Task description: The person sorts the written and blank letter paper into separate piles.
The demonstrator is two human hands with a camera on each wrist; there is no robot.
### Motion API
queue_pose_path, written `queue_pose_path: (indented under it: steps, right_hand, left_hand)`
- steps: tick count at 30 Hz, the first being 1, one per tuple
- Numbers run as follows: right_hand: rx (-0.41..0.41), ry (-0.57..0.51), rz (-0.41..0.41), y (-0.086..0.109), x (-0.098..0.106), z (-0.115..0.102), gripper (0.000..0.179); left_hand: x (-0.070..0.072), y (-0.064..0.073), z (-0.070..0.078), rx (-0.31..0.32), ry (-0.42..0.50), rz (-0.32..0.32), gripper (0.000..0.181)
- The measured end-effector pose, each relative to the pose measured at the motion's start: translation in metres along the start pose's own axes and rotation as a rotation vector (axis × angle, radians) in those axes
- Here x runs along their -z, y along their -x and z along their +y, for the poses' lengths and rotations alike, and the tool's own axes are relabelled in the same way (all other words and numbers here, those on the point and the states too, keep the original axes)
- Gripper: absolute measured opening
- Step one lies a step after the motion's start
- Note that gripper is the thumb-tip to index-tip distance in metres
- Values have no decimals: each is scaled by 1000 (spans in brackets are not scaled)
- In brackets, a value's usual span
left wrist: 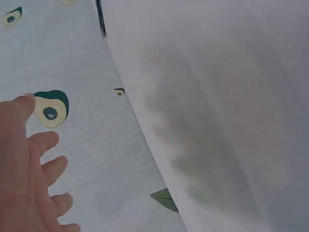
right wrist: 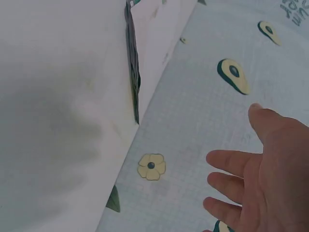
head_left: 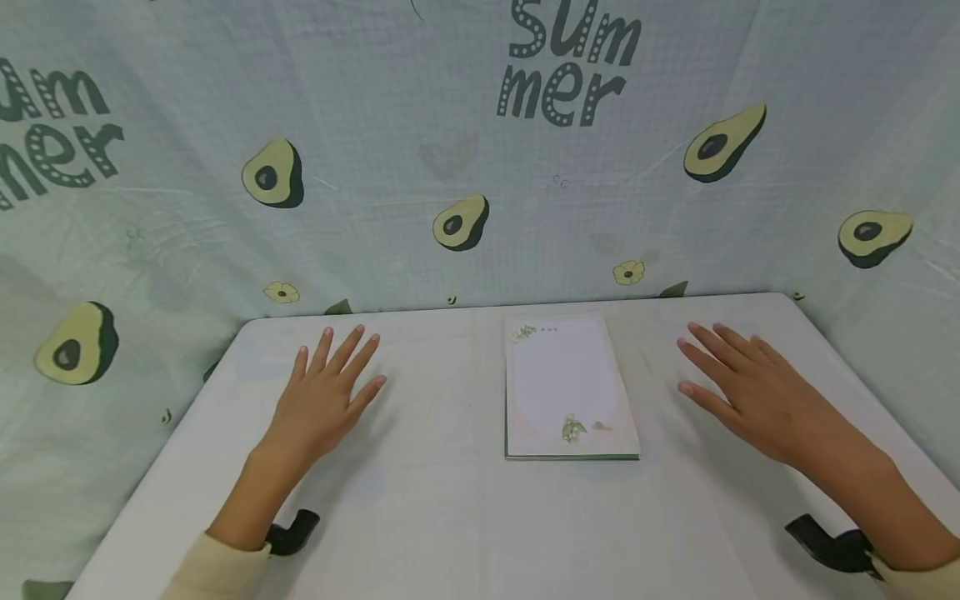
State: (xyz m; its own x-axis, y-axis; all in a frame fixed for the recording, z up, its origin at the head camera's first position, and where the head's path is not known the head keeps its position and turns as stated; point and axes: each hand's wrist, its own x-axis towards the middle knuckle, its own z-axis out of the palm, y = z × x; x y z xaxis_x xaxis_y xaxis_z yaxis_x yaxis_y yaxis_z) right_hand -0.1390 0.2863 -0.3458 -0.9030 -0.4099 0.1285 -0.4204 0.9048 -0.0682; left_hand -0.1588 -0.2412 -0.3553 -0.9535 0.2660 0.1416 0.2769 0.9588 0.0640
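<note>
A notebook (head_left: 566,375) with a pale cover and small green plant prints lies flat on the white table, right of centre in the head view. To its left, my left hand (head_left: 318,404) hovers over the table with fingers straight and spread, holding nothing. On the other side, my right hand (head_left: 750,387) is held the same way, its fingertips pointing toward the far edge and the notebook. In the right wrist view the notebook (right wrist: 133,67) shows its thick page edge, apart from the right hand (right wrist: 270,169). The left hand (left wrist: 24,164) also appears in the left wrist view.
The white table (head_left: 420,517) has its far edge against a hanging cloth (head_left: 367,150) printed with avocados, flowers and lettering. Black straps (head_left: 294,533) sit at both wrists beside the cream sleeves (head_left: 217,571). The cloth also hangs along the table's left and right sides.
</note>
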Motion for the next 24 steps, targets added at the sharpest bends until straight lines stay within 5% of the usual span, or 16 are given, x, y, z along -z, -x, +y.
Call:
queue_pose_path:
  steps: [15, 24]
  right_hand:
    - [80, -30, 121, -27, -4, -17, 37]
    - [22, -99, 36, -39, -9, -21, 35]
  left_hand:
    - [-17, -30, 38, -111, 71, 17, 58]
    - [-21, -43, 63, -156, 251, 32, 48]
